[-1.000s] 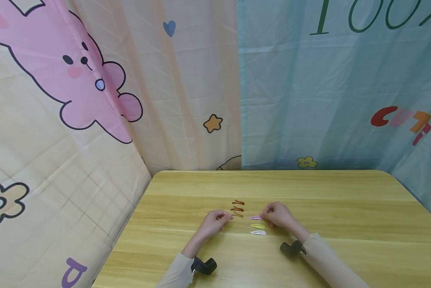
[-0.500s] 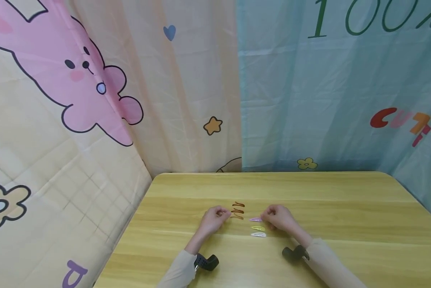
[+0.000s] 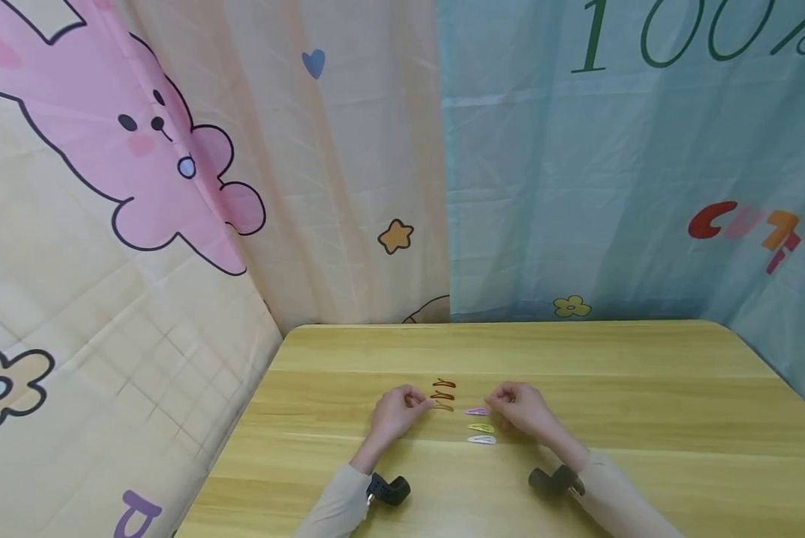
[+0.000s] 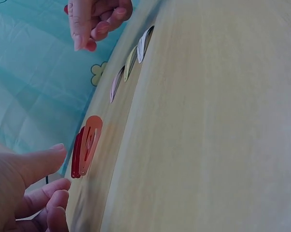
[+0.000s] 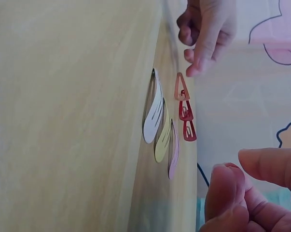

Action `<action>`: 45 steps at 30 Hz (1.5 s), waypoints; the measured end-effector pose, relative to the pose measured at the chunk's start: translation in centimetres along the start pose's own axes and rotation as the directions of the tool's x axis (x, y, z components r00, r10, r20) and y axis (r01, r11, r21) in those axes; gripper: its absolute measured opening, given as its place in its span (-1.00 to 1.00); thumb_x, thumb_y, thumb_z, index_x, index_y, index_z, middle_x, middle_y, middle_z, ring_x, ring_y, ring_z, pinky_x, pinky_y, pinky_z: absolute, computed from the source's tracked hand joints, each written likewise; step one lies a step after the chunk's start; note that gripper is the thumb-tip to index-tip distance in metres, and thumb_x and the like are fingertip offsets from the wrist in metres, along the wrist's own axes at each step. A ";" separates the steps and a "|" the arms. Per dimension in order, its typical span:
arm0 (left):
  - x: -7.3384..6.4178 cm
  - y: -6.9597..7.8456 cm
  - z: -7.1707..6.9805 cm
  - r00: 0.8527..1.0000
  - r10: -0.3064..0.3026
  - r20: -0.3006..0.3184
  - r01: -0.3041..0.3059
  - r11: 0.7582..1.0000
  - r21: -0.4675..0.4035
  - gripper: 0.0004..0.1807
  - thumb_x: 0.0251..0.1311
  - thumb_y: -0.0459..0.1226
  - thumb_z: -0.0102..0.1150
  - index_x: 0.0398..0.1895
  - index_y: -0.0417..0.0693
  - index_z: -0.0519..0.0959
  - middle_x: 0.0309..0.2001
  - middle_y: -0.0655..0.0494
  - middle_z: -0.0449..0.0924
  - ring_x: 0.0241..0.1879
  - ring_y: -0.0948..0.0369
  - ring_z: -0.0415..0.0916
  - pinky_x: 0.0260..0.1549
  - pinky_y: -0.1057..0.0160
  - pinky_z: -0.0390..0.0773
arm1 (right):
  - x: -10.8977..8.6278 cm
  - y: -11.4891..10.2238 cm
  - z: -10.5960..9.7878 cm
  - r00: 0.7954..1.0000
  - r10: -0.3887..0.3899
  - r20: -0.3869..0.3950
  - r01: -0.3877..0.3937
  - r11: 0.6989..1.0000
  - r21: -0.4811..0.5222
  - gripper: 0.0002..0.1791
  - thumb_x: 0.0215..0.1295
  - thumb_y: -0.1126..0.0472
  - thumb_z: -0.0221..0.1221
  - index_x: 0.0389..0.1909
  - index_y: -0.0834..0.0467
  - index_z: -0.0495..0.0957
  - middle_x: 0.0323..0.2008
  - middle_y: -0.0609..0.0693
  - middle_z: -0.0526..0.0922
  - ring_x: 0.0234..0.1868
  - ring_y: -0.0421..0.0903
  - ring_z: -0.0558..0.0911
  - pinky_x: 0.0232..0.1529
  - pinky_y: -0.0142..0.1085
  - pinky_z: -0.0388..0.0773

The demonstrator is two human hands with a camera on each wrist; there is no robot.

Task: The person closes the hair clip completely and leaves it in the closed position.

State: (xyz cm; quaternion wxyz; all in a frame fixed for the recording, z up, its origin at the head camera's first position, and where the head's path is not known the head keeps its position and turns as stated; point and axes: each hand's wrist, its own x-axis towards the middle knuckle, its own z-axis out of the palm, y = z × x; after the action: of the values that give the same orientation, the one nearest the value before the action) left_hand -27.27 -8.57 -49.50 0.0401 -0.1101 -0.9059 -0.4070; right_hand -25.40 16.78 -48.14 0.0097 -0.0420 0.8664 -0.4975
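Three snap hair clips lie in a column left of centre: two dark red clips behind an orange clip. These look forked in the head view, as if unsnapped. Right of them lies a second column: a pink clip, a yellow clip and a white clip, all flat. My left hand is just left of the orange clip, thumb and fingers apart and holding nothing. Beside the pink clip's right end is my right hand, fingers loosely bent, thumb and forefinger apart, nothing between them.
The wooden table extends around both columns. Printed curtains hang behind it and along its left side. A black wrist camera sits on the left wrist and another black camera on the right.
My left hand has drawn back slightly to the left and away from the orange clip. The right hand stays by the pink clip. The head view has tilted up a little.
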 end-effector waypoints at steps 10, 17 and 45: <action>0.0 -0.1 0.2 1.000 -0.025 -0.006 0.025 0.997 0.071 -0.77 0.05 -0.01 0.35 -0.46 0.07 0.60 -0.56 0.34 0.46 -0.58 0.33 0.36 -0.56 0.29 0.32 | -0.7 -0.9 -0.1 1.000 -0.013 0.016 0.012 0.999 0.047 -0.84 0.25 0.18 0.24 -0.41 0.20 0.56 -0.66 0.00 0.46 -0.67 -0.10 0.47 -0.64 -0.33 0.36; 0.0 0.0 0.2 1.000 -0.017 -0.004 0.018 0.995 0.093 -0.77 0.02 -0.01 0.37 -0.48 0.10 0.59 -0.57 0.36 0.46 -0.58 0.33 0.36 -0.54 0.28 0.31 | -0.7 -0.6 -0.1 0.998 -0.046 0.038 0.044 0.998 0.050 -0.82 0.26 0.17 0.23 -0.38 0.24 0.56 -0.66 -0.01 0.45 -0.67 -0.06 0.50 -0.65 -0.29 0.41; 0.2 -0.1 1.0 0.999 0.043 0.010 -0.044 0.988 0.148 -0.79 -0.01 -0.08 0.42 -0.59 0.13 0.56 -0.61 0.39 0.44 -0.59 0.38 0.34 -0.55 0.30 0.31 | -0.9 -0.2 0.3 0.995 -0.032 0.100 0.022 0.995 0.096 -0.80 0.27 0.17 0.22 -0.34 0.27 0.55 -0.65 -0.01 0.45 -0.64 -0.11 0.47 -0.61 -0.31 0.43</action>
State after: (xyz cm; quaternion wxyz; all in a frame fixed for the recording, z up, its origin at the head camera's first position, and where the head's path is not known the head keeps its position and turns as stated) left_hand -27.49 -7.85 -50.15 0.0541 -0.1281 -0.9312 -0.3371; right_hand -24.43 16.51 -48.16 0.0487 -0.0784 0.8395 -0.5354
